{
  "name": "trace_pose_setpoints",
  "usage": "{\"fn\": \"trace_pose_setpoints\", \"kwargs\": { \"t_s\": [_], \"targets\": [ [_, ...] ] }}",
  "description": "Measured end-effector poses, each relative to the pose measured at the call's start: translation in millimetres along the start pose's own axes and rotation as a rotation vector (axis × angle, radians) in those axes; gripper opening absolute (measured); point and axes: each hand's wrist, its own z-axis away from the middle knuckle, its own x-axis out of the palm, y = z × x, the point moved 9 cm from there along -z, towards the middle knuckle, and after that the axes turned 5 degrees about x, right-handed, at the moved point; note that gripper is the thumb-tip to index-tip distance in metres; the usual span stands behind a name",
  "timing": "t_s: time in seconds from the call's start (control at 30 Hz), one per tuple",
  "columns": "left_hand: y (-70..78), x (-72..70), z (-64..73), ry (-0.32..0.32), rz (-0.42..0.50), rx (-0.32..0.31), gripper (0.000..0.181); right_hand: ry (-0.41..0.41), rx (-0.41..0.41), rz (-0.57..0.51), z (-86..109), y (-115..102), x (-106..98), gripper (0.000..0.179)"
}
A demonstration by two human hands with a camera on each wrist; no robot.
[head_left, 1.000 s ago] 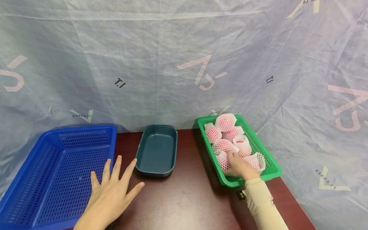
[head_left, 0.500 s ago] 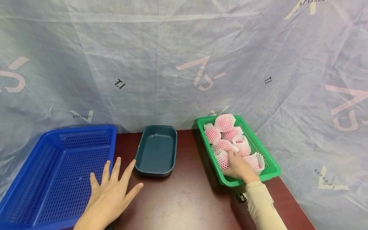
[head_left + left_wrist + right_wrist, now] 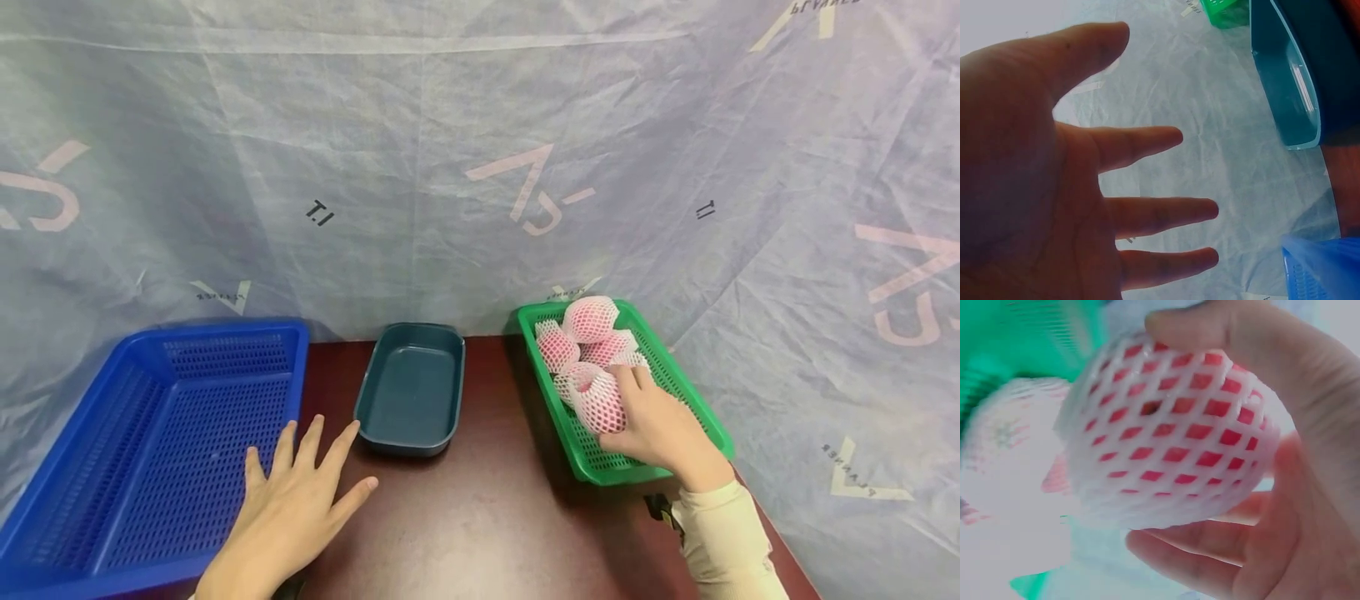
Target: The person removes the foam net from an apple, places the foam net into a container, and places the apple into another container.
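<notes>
My right hand (image 3: pixel 663 433) grips a red fruit in a white foam net (image 3: pixel 600 407), thumb and fingers around its sides. In the right wrist view, red skin shows through the net of this fruit (image 3: pixel 1172 440). The hand is over the near part of a green basket (image 3: pixel 622 477), where several more net-wrapped fruits (image 3: pixel 591 319) lie. Which kind of fruit they are, the nets hide. My left hand (image 3: pixel 288 512) holds nothing, its fingers straight and spread, near the right side of a blue basket (image 3: pixel 202 450).
A dark teal tray (image 3: pixel 412 396) stands between the two baskets at the back of the reddish-brown table (image 3: pixel 465 517). Nothing lies in the tray or the blue basket. A printed grey cloth (image 3: pixel 360 150) hangs behind and to the right.
The right hand was down among the fruits. It has risen slightly toward me and to the right, with one net-wrapped fruit lifted. My left hand stays nearly still.
</notes>
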Motion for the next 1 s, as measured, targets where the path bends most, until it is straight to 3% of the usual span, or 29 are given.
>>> {"fn": "trace_pose_setpoints", "kwargs": {
  "t_s": [0.13, 0.3, 0.6, 0.8, 1.0],
  "targets": [
    [0.1, -1.6, 2.5, 0.000, -0.006, 0.002, 0.085, 0.032, -0.077, 0.034, 2.4, -23.8, -16.6, 0.079],
    [4.0, -7.8, 3.3, 0.033, -0.013, 0.026, 0.080, 0.051, -0.166, 0.026, 4.6, -44.7, -21.8, 0.084],
    [27.6, -36.2, -4.7, 0.242, -0.038, 0.184, 0.043, 0.057, -0.290, -0.057, 8.2, -76.5, -23.3, 0.082],
    [48.5, -49.9, -12.4, 0.305, -0.031, 0.254, 0.032, 0.032, -0.381, -0.063, 8.9, -106.1, -20.8, 0.082],
    [66.3, -58.4, -14.3, 0.419, -0.009, 0.347, 0.024, -0.008, -0.421, -0.076, 7.7, -132.8, -17.4, 0.086]
  ]
}}
